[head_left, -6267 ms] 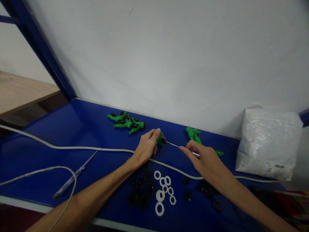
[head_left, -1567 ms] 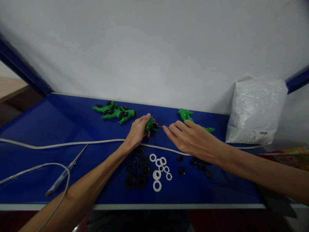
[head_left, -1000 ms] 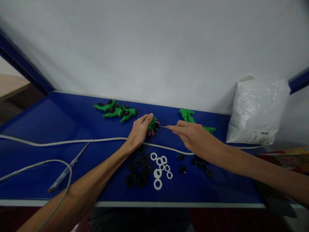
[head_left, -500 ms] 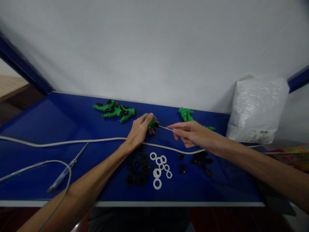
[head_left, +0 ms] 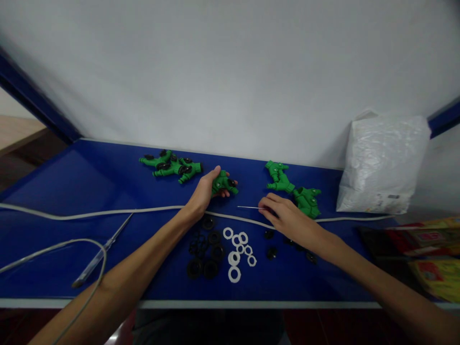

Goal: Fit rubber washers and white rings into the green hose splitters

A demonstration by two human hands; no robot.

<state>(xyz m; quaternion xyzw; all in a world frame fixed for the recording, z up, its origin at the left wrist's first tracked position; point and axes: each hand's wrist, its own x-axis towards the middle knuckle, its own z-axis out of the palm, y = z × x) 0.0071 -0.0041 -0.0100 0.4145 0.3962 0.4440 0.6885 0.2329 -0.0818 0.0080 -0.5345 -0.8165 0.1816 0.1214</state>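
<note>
My left hand (head_left: 201, 192) is closed around a green Y-shaped hose splitter (head_left: 222, 182) with a black piece on one arm, held above the blue table. In my right hand (head_left: 287, 215) is a thin tool with a straight metal shaft (head_left: 248, 207); its handle is hidden in my fingers. The shaft points left, below the splitter and apart from it. Behind my right hand lie more green splitter bodies (head_left: 282, 183), (head_left: 306, 201). Small black pieces (head_left: 271, 252) lie below that hand, partly covered by my forearm.
White rings (head_left: 234, 258) and black rings (head_left: 211, 268) lie at the front middle. Several green splitters with black valves (head_left: 172, 166) sit back left. A pale cable (head_left: 108, 211) crosses the table; a clear-handled pointed tool (head_left: 95, 261) lies left. A white plastic package (head_left: 384, 163) stands right.
My right hand has drawn the thin tool away from the splitter, moving down and slightly right. My left hand has turned the splitter a little and shifted slightly left, still holding it.
</note>
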